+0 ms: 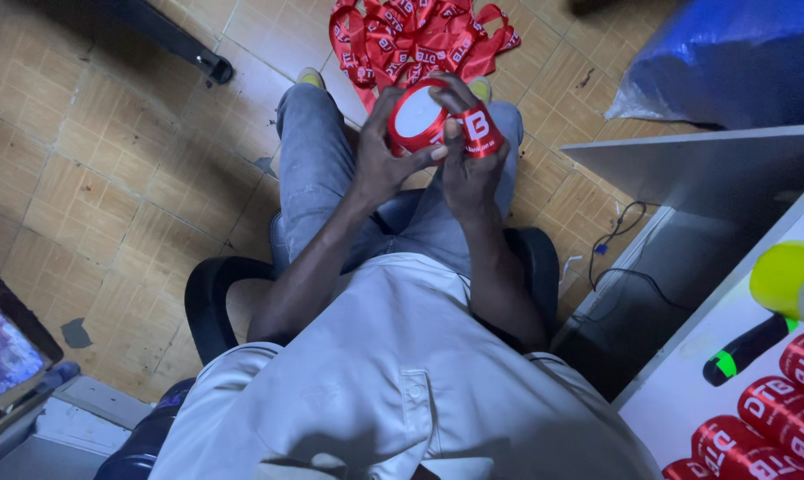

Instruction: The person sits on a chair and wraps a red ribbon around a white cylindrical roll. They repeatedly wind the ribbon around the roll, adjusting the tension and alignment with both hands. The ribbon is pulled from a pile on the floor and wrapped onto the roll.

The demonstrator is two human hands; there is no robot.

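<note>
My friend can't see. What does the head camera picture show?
A seated person's left hand and right hand hold a red ribbon roll over their lap. Loose red ribbon lies piled on the tiled floor by their feet.

Head view, steeply downward, close overhead

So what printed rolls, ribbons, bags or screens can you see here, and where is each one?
Ribbon roll: in both hands over the knees, round, red with a white side.
Ribbon pile: on the floor past the feet, loose red strips with white print.
Red rolls: bottom right on the white shelf, red with white print.
Yellow roll: right edge, round.
Blue bag: top right, shiny plastic.
</note>
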